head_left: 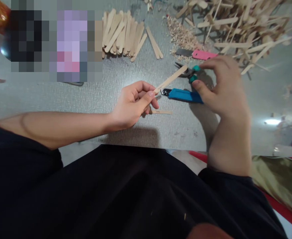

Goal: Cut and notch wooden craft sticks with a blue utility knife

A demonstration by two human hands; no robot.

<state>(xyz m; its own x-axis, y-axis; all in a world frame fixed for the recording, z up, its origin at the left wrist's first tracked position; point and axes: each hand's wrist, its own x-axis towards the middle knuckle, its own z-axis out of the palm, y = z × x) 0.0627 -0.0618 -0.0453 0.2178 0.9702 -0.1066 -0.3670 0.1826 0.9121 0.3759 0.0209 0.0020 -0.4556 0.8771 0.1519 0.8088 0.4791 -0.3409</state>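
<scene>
Between its thumb and fingers, my left hand (137, 101) pinches a flat wooden craft stick (172, 78), which slants up to the right. A short split shows near the held end. Behind the stick's far tip are pliers (191, 73) with dark jaws parted and green handles. My right hand (224, 86) has thumb and index finger around those handles, hiding most of their length. Under the right thumb lies a blue utility knife (183, 95), its right end covered. Another craft stick (162, 112) rests on the table, partly behind the left fingers.
Many craft sticks (123, 33) are bunched at the back, with two (154, 42) beside them. A pink-handled knife (203, 54) lies by wood shavings (180, 33). A large heap of cut sticks (250, 30) fills the back right. The table's front edge (136, 145) borders my lap.
</scene>
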